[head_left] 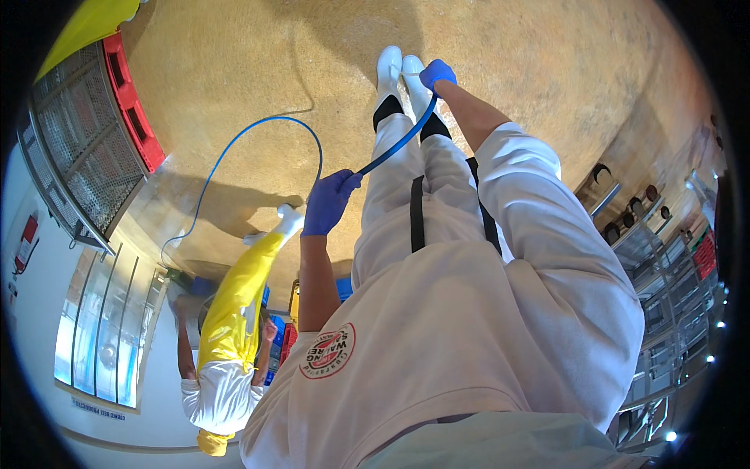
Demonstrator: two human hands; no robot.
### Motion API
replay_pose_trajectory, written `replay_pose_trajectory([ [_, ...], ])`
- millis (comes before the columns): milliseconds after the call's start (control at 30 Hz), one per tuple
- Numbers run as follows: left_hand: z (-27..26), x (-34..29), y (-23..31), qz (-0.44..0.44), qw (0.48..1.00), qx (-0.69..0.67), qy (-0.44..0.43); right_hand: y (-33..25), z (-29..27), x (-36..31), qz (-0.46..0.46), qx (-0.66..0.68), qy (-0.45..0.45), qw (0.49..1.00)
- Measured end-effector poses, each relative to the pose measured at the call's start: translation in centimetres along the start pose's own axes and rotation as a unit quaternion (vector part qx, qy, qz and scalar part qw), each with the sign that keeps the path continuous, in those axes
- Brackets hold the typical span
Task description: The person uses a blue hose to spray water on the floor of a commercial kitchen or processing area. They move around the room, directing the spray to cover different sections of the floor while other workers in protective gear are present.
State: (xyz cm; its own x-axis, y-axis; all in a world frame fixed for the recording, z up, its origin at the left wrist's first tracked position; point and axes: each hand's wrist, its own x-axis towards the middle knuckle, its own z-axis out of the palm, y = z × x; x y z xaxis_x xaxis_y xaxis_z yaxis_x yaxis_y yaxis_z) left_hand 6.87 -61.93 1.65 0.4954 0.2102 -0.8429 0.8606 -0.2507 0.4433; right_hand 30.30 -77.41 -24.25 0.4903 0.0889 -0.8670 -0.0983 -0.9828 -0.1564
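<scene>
Over wet tan floor (pixel 258 55), both hands (pixel 328 202) (pixel 436 73) gripping blue hose (pixel 391 148), yellow-aproned co-worker (pixel 234 313) nearby, grey mesh crates (pixel 78 148) left.

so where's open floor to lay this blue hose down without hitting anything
The widest bare floor lies beyond the white boots, between the red crate and the hose loop. It is crowded by the other person in the yellow apron and near the racks. The left hand and right hand both grip the hose.
</scene>
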Motion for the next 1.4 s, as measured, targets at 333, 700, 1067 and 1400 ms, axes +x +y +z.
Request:
replay_pose_trajectory([
  [333, 1.2, -1.1, 1.4, 0.001, 0.999, 0.047, -0.022, 4.2, 1.5, -2.7, 0.025, 0.044, -0.049, 0.998],
  [700, 3.2, -1.5, 2.7, 0.031, 0.995, 0.087, -0.025, 8.2, 3.0, -2.0, 0.025, 0.086, 0.038, 0.995],
  [1067, 5.6, -1.2, 5.6, 0.257, 0.961, 0.097, -0.03, 16.8, -5.8, -7.1, 0.109, 0.218, 0.147, 0.958],
  [1400, 3.6, -2.1, 5.2, 0.353, 0.918, 0.175, -0.043, 22.5, -0.3, -14.9, 0.171, 0.253, 0.151, 0.94],
])
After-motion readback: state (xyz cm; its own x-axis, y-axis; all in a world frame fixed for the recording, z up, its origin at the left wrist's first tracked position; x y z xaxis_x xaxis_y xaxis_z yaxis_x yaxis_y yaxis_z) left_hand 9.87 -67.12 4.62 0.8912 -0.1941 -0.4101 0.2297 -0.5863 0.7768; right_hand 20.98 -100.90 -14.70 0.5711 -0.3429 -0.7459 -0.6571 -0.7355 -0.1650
